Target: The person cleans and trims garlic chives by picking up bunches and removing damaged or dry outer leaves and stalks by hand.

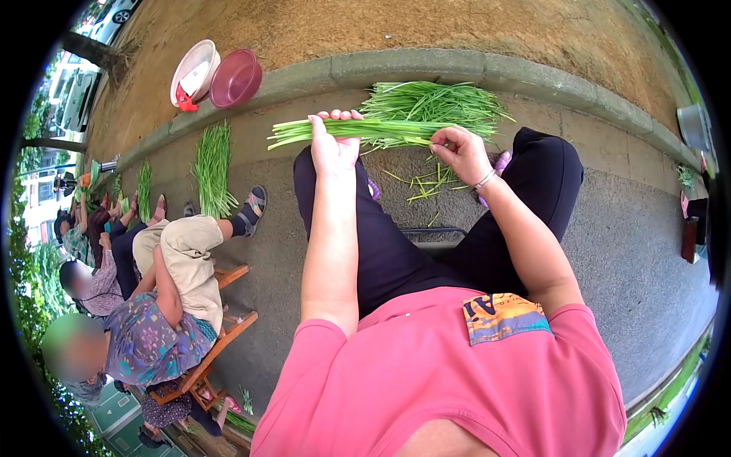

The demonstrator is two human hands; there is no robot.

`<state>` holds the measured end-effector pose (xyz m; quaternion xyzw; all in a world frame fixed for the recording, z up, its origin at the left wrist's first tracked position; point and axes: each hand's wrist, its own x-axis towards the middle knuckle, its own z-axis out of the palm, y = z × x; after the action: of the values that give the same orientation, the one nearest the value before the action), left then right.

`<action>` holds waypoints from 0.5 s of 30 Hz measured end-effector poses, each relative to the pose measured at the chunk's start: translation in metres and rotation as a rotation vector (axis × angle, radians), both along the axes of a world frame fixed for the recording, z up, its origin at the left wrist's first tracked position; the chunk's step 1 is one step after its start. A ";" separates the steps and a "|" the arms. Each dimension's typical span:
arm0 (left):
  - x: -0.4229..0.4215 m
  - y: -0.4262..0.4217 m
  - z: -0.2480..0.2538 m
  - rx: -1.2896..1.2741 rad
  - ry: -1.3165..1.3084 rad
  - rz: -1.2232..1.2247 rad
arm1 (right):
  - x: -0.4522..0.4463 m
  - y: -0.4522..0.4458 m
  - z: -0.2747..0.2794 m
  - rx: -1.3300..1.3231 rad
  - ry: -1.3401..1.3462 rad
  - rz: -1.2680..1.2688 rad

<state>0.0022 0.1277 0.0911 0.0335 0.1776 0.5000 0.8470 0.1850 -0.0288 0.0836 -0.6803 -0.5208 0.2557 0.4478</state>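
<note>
And now both hands are up front, above the lap, with a bundle of long green stalks [396, 131] stretched level between them. The left hand [333, 141], palm turned up, has its grip closed around the bundle near the paler end, where the tips fan out beyond the thumb. Over on the other side, the right hand [461, 152] has thumb and fingers pinched at the bundle, a bracelet [485, 180] circling that wrist. Just beyond, a broad heap of the same greens [442, 99] lies on the pavement [297, 251] against the kerb [365, 65], partly behind the bundle. Below it, short loose pieces [430, 184] are scattered on the ground between the feet. Off to the left, a reddish bowl [237, 80] sits touching a pale basin [190, 67] by the kerb, and a narrower pile of greens [213, 164] lies near a seated neighbour in a patterned top [156, 335], on a wooden chair [236, 331]. Farther along that row, more people sit, with another slim pile [145, 190] beside them.
</note>
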 end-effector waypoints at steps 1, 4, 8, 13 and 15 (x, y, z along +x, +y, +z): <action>0.000 -0.001 0.000 0.000 0.006 -0.004 | 0.000 0.000 -0.001 0.000 0.000 0.000; 0.002 -0.001 0.000 0.009 0.019 -0.009 | 0.001 0.000 -0.008 -0.158 0.190 0.020; 0.003 -0.003 -0.002 0.027 0.029 -0.014 | -0.001 0.002 -0.019 -0.057 0.599 0.087; 0.005 -0.007 0.000 0.043 0.003 -0.033 | -0.003 0.002 -0.005 -0.166 0.574 0.105; 0.005 -0.008 0.000 0.046 0.002 -0.041 | -0.003 0.002 -0.006 -0.185 0.453 0.171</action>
<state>0.0077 0.1199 0.0915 0.0571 0.1665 0.4862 0.8560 0.1824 -0.0272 0.0781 -0.5970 -0.4373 0.4851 0.4658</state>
